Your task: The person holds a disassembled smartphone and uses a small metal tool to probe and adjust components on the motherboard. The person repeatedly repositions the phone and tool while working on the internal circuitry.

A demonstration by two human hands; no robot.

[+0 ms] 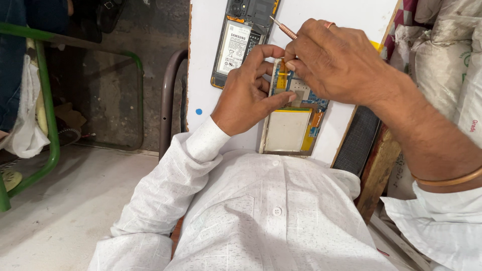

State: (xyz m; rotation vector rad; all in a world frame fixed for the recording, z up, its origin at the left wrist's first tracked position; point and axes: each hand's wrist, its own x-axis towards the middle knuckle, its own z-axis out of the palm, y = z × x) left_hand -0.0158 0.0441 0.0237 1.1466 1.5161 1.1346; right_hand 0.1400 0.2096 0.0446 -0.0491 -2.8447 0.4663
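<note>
An opened phone (290, 126) with its back cover off lies on a white board (206, 60); a silver battery and blue circuit board show inside. My left hand (248, 93) grips the phone's upper left edge, thumb pressed on its middle. My right hand (337, 62) pinches a thin copper-coloured screwdriver (282, 27) and holds its tip down at the phone's upper part, where my fingers hide the tip. A second opened phone (240, 42) with a white-labelled battery lies farther up the board, touched by neither hand.
A green metal frame (47, 115) stands at the left over a concrete floor. White sacks (454, 65) pile up at the right, beside a dark mesh panel (357, 143) and a wooden plank (376, 173). A curved metal tube (168, 95) runs along the board's left edge.
</note>
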